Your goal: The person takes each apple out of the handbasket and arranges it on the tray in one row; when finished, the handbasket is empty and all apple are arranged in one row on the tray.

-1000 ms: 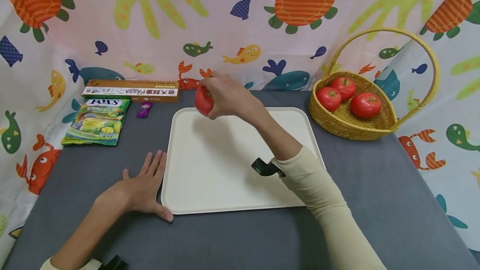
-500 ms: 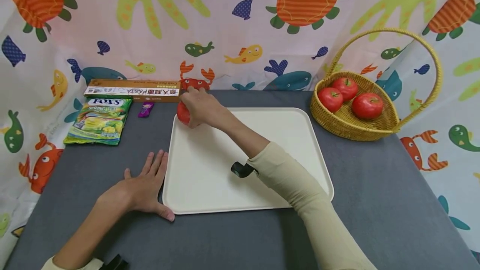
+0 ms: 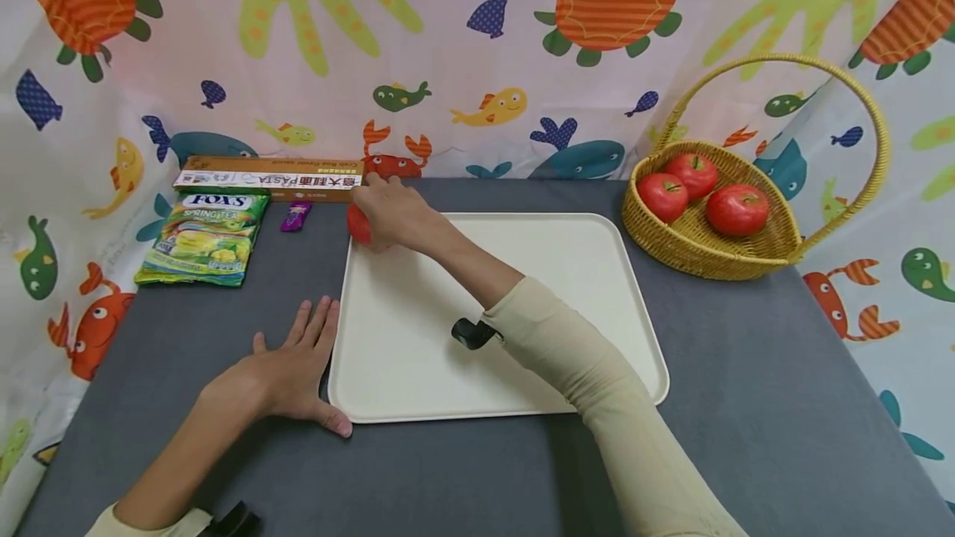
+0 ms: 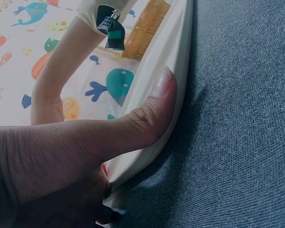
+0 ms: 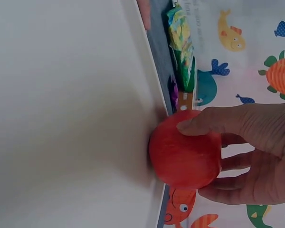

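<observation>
With thumb and fingers around it, my right hand [image 3: 397, 215] holds a red apple [image 5: 185, 156] at the far left corner of a cream tray [image 3: 507, 330]. In the right wrist view the apple's underside appears to meet the tray just inside its rim. Spread flat on the table, my left hand [image 3: 287, 379] lies along the tray's left side. Its thumb [image 4: 156, 102] touches the tray edge at the near left corner. Some left fingers are hidden in the left wrist view.
A wicker basket [image 3: 671, 255] with a tall handle holds several red apples [image 3: 737, 210] right of the tray. At the back left are a pasta box [image 3: 272, 176], a FOX'S candy bag [image 3: 205, 243] and a small purple packet [image 3: 295, 216]. A patterned curtain [image 3: 448, 48] stands behind.
My right hand has carried the apple left and lowered it to the tray's far left corner, nearly still over the last half second. My left hand has stayed by the tray.
</observation>
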### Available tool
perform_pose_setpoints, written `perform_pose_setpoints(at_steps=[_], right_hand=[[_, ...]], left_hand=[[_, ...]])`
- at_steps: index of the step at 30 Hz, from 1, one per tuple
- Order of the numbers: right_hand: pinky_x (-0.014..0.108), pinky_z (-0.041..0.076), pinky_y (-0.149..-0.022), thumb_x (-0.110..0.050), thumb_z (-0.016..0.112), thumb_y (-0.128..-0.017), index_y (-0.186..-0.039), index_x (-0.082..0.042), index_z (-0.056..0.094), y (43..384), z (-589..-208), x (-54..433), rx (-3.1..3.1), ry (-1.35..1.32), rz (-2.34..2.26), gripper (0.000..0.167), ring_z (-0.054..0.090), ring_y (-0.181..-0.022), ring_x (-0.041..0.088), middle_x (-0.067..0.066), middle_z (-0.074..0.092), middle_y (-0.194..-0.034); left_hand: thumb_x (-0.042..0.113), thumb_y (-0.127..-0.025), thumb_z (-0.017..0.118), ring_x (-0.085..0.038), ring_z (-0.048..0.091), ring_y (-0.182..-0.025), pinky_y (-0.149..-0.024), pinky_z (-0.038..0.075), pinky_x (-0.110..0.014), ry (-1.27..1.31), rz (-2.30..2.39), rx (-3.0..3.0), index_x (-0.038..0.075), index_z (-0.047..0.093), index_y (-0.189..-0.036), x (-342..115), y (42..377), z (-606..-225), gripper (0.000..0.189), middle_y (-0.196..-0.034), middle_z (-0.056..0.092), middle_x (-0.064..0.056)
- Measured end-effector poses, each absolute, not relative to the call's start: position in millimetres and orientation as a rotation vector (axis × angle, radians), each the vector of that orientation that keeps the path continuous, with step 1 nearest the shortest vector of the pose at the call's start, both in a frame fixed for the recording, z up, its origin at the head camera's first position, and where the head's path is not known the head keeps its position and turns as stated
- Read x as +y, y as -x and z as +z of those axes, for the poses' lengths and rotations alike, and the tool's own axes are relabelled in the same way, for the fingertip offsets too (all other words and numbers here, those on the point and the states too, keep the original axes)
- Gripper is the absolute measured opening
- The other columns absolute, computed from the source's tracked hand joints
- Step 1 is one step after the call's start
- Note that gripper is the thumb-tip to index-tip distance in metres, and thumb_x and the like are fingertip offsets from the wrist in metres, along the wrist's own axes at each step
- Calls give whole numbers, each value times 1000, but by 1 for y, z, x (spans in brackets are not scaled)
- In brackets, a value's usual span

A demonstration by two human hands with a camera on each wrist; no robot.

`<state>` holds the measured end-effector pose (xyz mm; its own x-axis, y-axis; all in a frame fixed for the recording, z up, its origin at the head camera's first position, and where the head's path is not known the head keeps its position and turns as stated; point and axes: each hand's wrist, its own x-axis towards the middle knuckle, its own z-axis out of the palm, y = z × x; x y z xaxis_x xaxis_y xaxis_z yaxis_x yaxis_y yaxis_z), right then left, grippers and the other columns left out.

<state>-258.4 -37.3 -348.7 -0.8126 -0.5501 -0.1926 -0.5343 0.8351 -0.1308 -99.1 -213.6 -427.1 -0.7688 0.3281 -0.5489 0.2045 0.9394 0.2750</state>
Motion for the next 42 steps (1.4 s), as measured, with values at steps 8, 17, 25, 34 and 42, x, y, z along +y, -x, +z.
perform_pose_setpoints(at_steps=[8,17,25,34,42], right_hand=[[38,59,-101,-24,88,-85,-153,-16,50,260,-351,-33,2783,834,-127,78,54,-132,27,9,52,-152],[46,53,-112,-28,88,-86,-164,-22,35,259,-352,-31,2781,815,-102,94,52,-140,34,14,45,-160],[52,46,-119,-33,91,-82,-166,-24,30,259,-345,-24,2771,792,-146,104,47,-145,35,14,43,-161],[48,51,-114,-34,90,-82,-165,-22,30,259,-329,-12,2733,784,-213,103,46,-147,34,12,41,-163],[48,53,-112,-37,90,-82,-165,-23,32,257,-306,5,2747,717,-263,102,42,-153,34,15,35,-168]], left_hand=[[89,-48,83,-51,-15,-160,-102,-2,-94,-365,280,2443,3,-16,-165,-209,97,-415,175,-175,-15,-24],[101,-38,72,-48,-13,-162,-103,-4,-93,-376,307,2484,8,-18,-166,-213,97,-426,182,-176,-14,-21],[98,-38,75,-47,-14,-162,-103,-4,-94,-380,310,2489,8,-19,-165,-214,97,-429,182,-176,-15,-21],[85,-51,85,-51,-14,-160,-102,-1,-95,-391,318,2466,2,-15,-165,-208,93,-412,173,-174,-15,-26],[80,-54,87,-52,-15,-160,-101,0,-96,-395,322,2455,1,-16,-164,-206,93,-409,171,-173,-16,-27]])
